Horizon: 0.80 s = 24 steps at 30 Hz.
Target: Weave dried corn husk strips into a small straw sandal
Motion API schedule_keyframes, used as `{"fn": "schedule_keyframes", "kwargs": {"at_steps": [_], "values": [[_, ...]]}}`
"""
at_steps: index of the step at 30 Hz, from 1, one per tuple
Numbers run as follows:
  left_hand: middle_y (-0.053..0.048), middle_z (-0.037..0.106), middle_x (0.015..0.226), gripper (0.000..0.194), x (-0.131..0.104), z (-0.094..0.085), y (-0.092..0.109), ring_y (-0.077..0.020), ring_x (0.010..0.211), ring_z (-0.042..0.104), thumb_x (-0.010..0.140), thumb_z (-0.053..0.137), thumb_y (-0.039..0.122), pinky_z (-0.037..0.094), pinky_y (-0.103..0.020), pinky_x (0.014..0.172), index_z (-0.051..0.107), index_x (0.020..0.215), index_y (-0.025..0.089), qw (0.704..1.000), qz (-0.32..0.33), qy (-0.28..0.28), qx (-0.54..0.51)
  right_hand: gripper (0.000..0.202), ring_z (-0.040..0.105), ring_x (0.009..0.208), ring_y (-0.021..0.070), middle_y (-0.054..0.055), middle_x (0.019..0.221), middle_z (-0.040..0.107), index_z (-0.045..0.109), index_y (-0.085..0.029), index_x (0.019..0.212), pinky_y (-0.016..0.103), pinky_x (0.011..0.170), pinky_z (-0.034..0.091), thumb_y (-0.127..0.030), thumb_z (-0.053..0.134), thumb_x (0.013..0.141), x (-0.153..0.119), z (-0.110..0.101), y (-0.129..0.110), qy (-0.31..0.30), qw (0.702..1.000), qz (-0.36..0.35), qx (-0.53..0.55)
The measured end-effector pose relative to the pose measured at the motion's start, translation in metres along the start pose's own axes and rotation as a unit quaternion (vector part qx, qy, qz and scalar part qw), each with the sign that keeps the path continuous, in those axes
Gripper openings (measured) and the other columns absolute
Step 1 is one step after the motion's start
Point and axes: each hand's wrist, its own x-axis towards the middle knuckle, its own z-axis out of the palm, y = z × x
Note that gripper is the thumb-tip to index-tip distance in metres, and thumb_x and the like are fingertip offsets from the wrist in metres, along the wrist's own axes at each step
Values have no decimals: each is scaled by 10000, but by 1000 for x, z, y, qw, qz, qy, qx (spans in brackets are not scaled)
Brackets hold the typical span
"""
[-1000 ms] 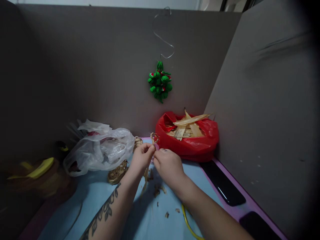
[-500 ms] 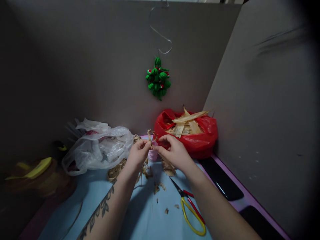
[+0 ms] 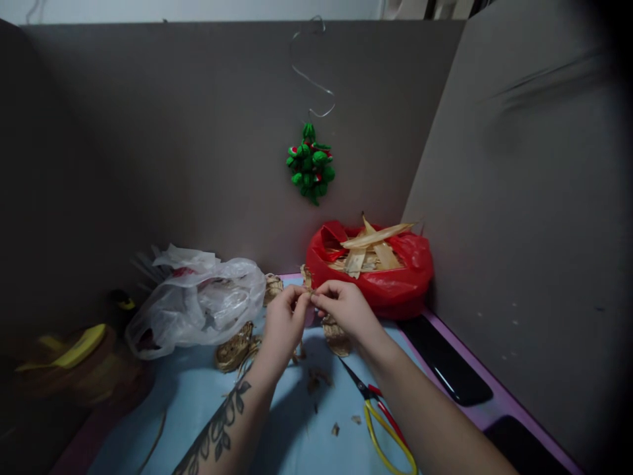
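Note:
My left hand [image 3: 287, 318] and my right hand [image 3: 342, 305] meet fingertip to fingertip above the middle of the table. Between them they pinch a dry brown fibre piece [image 3: 307, 277], whose twisted end sticks up. A pink spool [image 3: 310, 318] is mostly hidden behind the fingers. Woven brown pieces lie around: a coiled one [image 3: 235, 348] left of my left wrist, another [image 3: 336, 336] under my right hand, and one [image 3: 273, 288] farther back.
Scissors with yellow and red handles [image 3: 380, 412] lie by my right forearm. A red bag of dry husks [image 3: 370, 290] and a clear plastic bag [image 3: 198, 307] stand behind. Black phone-like slabs [image 3: 448, 363] lie right. A green ornament [image 3: 310, 165] hangs on the partition.
My hands have come together at the fingertips, and my left hand has moved right, covering more of the pink spool. The view has tilted up slightly.

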Motion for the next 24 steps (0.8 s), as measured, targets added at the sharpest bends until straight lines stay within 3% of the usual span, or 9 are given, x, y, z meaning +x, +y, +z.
{"fn": "schedule_keyframes", "kwargs": {"at_steps": [4,8,10,13,18,24], "values": [[-10,596,717,159,-6,1,0,-144,670,518,846,460,238,360,-237,618,577,758,177,995,23,17,91,140,505,518,117,-16,555,555,578,-156,649,221,493,383,-287,591,698,-1,1,2,3,998,-20,-55],[-27,588,717,161,-8,-1,0,-163,695,509,841,467,235,349,-254,647,589,754,177,981,50,38,182,121,506,575,122,-5,609,574,575,-166,657,217,527,375,-243,529,739,-3,4,0,34,981,-84,-172],[-31,599,725,173,-5,-3,-1,-162,693,514,841,468,249,358,-254,650,603,763,173,986,46,25,161,122,484,569,118,-12,611,559,559,-171,662,217,528,364,-232,505,752,-3,5,-2,25,976,-102,-192],[-32,622,724,224,4,-9,-3,-155,678,531,845,462,292,384,-241,627,626,771,157,999,11,-31,43,131,463,558,115,-27,602,525,537,-174,681,219,527,359,-248,483,775,-1,4,-3,-14,983,-97,-152],[-57,676,787,223,14,-23,-6,-161,730,586,776,568,322,439,-248,685,677,830,135,984,-58,-139,-96,128,457,574,106,-35,631,512,538,-165,718,211,532,355,-258,488,791,1,-1,-2,-50,989,-89,-104],[-65,711,781,211,13,-29,-9,-169,714,605,747,612,306,437,-248,656,723,824,144,990,-56,-120,-39,128,478,588,108,-29,662,547,550,-167,754,209,542,352,-243,469,817,-1,-6,-5,-80,982,-96,-140]]}}
